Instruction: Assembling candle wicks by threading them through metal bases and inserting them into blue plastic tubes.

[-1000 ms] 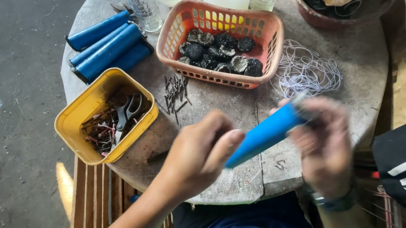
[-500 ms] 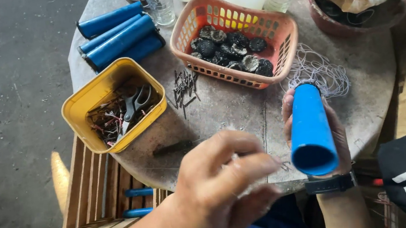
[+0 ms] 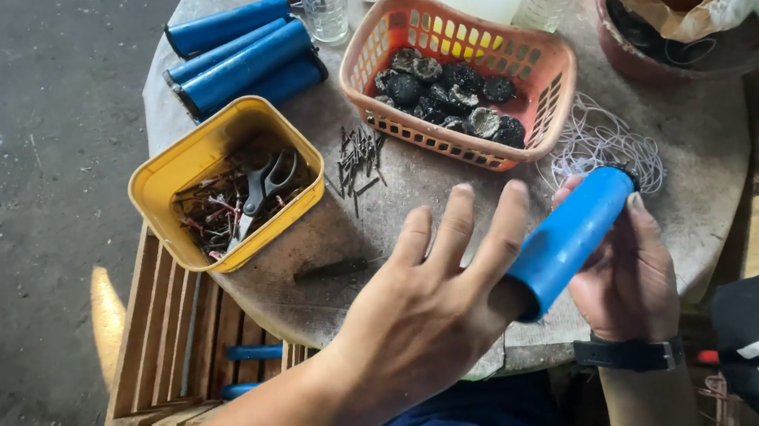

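Above round table (image 3: 702, 151), right hand (image 3: 625, 272) grips blue tube (image 3: 572, 238), tilted, fingers wrapped around it. Left hand (image 3: 427, 307) held flat against tube's near end, fingers spread, holding nothing. Whether end is plugged: hidden. Finished-looking tubes (image 3: 241, 54) stacked at far edge; nails (image 3: 357, 161), string (image 3: 602, 138), basket (image 3: 458, 68) of dark lumps unused, so plenty seemingly left.
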